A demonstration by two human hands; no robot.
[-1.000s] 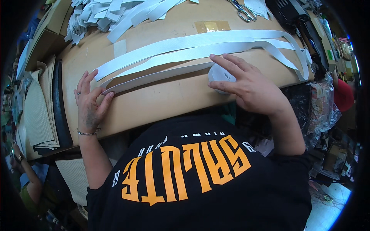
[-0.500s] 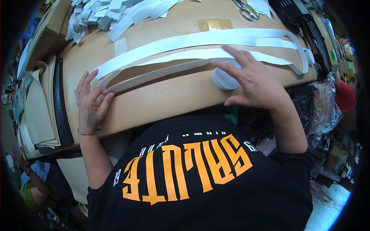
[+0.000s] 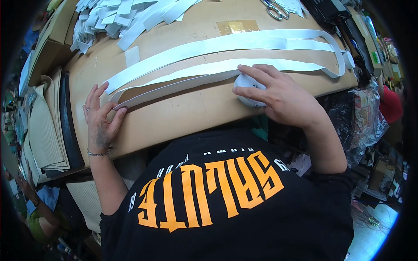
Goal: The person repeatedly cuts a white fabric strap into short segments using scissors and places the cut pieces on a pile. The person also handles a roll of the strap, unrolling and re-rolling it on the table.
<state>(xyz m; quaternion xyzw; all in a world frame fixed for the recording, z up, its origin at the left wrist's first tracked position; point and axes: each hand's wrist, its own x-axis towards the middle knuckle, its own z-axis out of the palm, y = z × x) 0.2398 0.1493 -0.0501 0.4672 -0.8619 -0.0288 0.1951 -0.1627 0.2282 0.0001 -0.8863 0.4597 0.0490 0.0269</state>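
Observation:
A long white elastic band (image 3: pixel 183 47) lies in several loops across the tan tabletop. At the band's left ends, my left hand (image 3: pixel 101 111) pinches the near strand between thumb and forefinger. Its other fingertips rest by the far strand's end. My right hand (image 3: pixel 278 93) is closed over a white roll (image 3: pixel 249 82) of the band near the table's front edge, with fingers across its top and the thumb hidden. The near strand runs from my left hand to this roll, standing partly on edge.
A heap of cut white strips (image 3: pixel 109 19) lies at the far left, with scissors (image 3: pixel 277 9) at the far right. A brown tape patch (image 3: pixel 237 27) is on the table (image 3: pixel 183 111). Cardboard boxes (image 3: pixel 52 41) and stacked textured sheets (image 3: pixel 45 130) stand left; a black device (image 3: pixel 333 13) stands right.
My right hand has moved down and left and closed over the roll, which has tilted. My left hand stays at the band's end.

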